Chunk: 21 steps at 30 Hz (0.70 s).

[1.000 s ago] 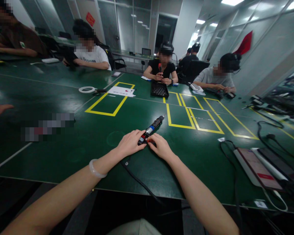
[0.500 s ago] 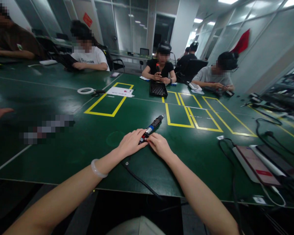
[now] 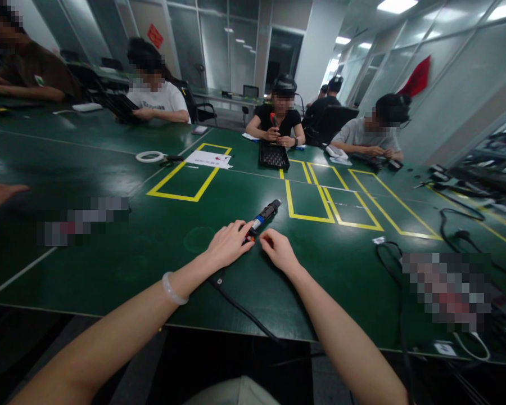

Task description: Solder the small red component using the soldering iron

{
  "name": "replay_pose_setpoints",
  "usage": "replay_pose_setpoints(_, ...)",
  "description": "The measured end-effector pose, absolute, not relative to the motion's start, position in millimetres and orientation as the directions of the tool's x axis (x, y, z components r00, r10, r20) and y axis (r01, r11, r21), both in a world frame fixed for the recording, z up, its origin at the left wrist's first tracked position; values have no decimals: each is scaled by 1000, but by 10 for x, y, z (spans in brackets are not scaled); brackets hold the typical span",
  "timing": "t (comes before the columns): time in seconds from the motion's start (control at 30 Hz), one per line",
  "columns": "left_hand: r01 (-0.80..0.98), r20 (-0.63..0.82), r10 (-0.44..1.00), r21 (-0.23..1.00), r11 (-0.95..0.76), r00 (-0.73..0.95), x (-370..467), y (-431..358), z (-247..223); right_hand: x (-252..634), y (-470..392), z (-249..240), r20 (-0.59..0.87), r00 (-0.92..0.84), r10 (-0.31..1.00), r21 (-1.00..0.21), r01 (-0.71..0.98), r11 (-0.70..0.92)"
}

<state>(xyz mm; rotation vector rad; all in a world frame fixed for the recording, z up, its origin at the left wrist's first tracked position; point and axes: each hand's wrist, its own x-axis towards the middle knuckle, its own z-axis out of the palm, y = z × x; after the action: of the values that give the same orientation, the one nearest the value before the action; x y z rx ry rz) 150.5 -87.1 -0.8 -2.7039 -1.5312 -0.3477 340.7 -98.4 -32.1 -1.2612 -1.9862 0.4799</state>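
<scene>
A dark pen-shaped tool [image 3: 265,216] with a blue and silver band lies slanted on the green table, its metal tip pointing away to the right. My left hand [image 3: 231,243] is closed over its near end, where small red and orange parts show by the fingers. Just right of that end is my right hand [image 3: 277,247], its fingers curled together and apart from the tool. Whether the right fingertips pinch something small cannot be made out. A black cable [image 3: 244,311] runs from under my left wrist to the table's front edge.
Yellow tape rectangles [image 3: 312,217] mark the table ahead. A white paper [image 3: 208,159], a cable coil [image 3: 149,157] and a black tray [image 3: 274,156] lie farther back. Cables and a blurred-out object [image 3: 449,289] are at the right. Several people sit around; a person's hand [image 3: 2,197] reaches in from the left.
My right hand has come away from the tool's near end, slightly to the right. My left hand stays on the tool, with more of the red and orange parts showing.
</scene>
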Motion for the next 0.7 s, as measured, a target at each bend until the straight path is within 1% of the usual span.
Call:
replay_pose_setpoints(0.13,873,192,866,69,-482,462,1386,-702,-7,3433,-977,-331,331,-237,913,-672,620,405)
replay_pose_setpoints(0.33,929,175,919,52,-367,353,1043,-325,-2,3429,-986,-318,318,-272,908,-674,609,418)
replay_pose_setpoints(0.57,977,87,983,129,-172,161,369,182,-27,3436,-984,-316,313,-276,909,-667,618,417)
replay_pose_setpoints(0.63,980,90,989,151,-130,118,187,253,-54,3435,-988,-308,309,-277,910,-667,619,415)
replay_pose_setpoints(0.7,980,132,986,159,-120,99,64,266,-80,3434,-991,-301,305,-278,911,-670,617,413)
